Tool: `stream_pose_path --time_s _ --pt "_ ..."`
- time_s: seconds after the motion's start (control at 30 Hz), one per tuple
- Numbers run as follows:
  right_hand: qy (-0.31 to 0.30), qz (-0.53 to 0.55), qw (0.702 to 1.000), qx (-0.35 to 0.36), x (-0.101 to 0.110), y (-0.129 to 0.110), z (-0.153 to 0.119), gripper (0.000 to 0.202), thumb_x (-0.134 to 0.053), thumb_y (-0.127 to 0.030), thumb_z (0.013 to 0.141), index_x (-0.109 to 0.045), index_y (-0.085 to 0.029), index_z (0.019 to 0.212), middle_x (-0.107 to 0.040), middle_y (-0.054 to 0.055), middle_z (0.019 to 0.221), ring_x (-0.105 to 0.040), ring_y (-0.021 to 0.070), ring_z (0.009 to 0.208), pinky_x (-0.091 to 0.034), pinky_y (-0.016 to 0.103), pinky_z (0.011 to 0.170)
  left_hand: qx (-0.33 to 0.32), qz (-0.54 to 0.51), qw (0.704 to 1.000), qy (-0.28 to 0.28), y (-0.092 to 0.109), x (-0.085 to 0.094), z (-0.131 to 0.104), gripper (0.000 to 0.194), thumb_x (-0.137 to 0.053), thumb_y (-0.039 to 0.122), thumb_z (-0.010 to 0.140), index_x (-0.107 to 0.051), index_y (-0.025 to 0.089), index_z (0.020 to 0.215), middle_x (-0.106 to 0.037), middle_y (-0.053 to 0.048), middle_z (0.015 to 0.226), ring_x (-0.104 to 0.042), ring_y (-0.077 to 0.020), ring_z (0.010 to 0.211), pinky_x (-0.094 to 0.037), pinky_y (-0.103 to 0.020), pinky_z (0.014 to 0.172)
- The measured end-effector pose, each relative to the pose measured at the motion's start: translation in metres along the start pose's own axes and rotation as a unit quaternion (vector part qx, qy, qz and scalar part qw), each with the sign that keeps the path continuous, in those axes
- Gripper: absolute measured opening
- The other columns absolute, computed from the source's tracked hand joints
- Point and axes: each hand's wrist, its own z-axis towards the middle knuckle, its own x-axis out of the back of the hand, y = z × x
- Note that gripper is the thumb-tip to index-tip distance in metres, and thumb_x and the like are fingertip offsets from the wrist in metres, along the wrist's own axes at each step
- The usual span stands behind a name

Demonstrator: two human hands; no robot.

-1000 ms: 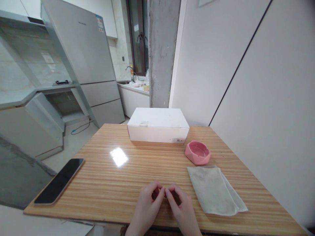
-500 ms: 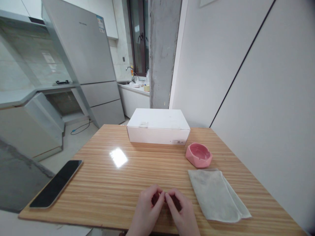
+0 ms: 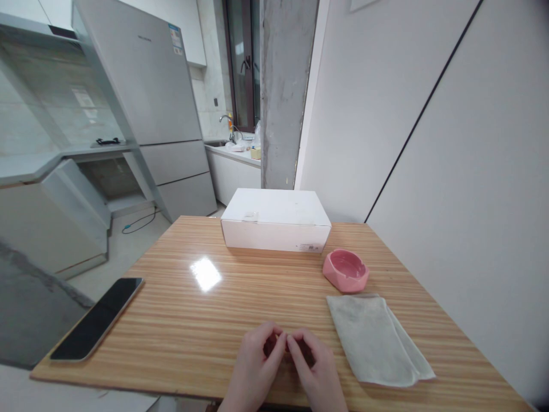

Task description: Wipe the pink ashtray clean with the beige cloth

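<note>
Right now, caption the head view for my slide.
Both hands, left hand and right hand, rest fingertips together on wooden table beside folded cloth.

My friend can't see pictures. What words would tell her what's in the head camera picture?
Two bare hands, left hand and right hand, rest fingertips together on a wooden table. A folded grey cloth lies right of them, a pink dish and white box beyond, a dark phone far left.

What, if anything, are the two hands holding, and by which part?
It cannot be told: the left hand and right hand meet fingertip to fingertip on the striped wooden table, hiding whatever lies between them.
</note>
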Motion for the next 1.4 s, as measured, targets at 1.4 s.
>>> stream_pose_path --time_s 1.4 --pt "0.072 0.286 0.952 -0.085 0.006 0.015 0.003 0.034 -0.066 -0.047 0.08 -0.061 -0.019 0.063 -0.059 0.001 0.059 -0.054 0.0151 0.054 -0.044 0.025 0.049 -0.001 -0.102 0.994 0.05 0.037 0.002 0.029 0.027 -0.053 0.039 0.088 -0.059 0.017 0.073 -0.057 0.001 0.065 -0.053 -0.0137 0.065 -0.041 -0.025 0.061"
